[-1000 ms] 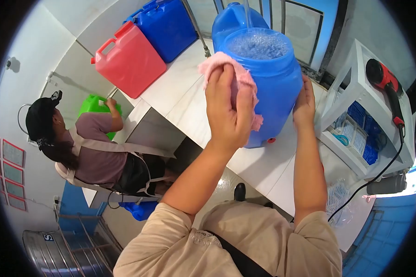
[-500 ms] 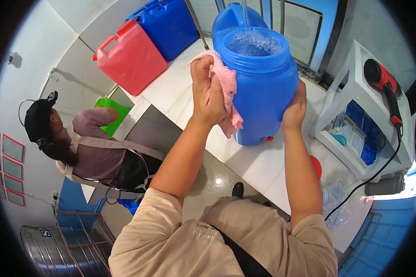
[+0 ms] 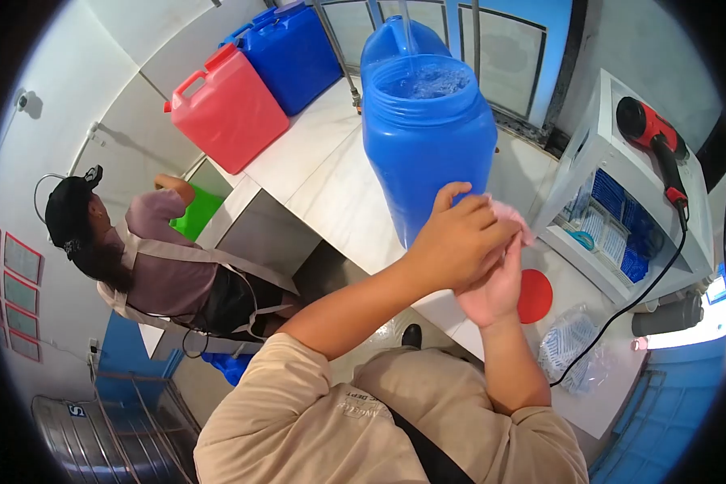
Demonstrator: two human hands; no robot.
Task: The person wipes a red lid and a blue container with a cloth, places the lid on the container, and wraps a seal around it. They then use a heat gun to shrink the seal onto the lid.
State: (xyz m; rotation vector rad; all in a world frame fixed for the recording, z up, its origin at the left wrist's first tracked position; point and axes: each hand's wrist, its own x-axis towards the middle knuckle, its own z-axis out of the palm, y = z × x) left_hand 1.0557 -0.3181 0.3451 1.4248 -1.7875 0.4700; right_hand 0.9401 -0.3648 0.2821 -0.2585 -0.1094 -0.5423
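A blue wide-mouthed container (image 3: 431, 153) stands upright on the white tiled counter, and a stream of water runs into its open top. In front of it my two hands meet. My left hand (image 3: 464, 238) lies over the pink cloth (image 3: 510, 218), its fingers bent round it. My right hand (image 3: 496, 286) is below, palm turned up, with the cloth between it and my left hand; its fingers are largely hidden. Neither hand touches the container's rim. Behind the container is a blue jug (image 3: 395, 40) with a handle.
Red jug (image 3: 230, 109) and dark blue jugs (image 3: 294, 60) stand at the back left. A person (image 3: 177, 258) works at left with a green container (image 3: 198, 211). Right: white cabinet (image 3: 577, 234), red-black heat gun (image 3: 653, 137), cord, red disc (image 3: 534, 296), plastic bag (image 3: 573, 347).
Both hands have left the container's sides and come together in front of it. The pink cloth has moved down and right, between them. The container appears slightly further left in view.
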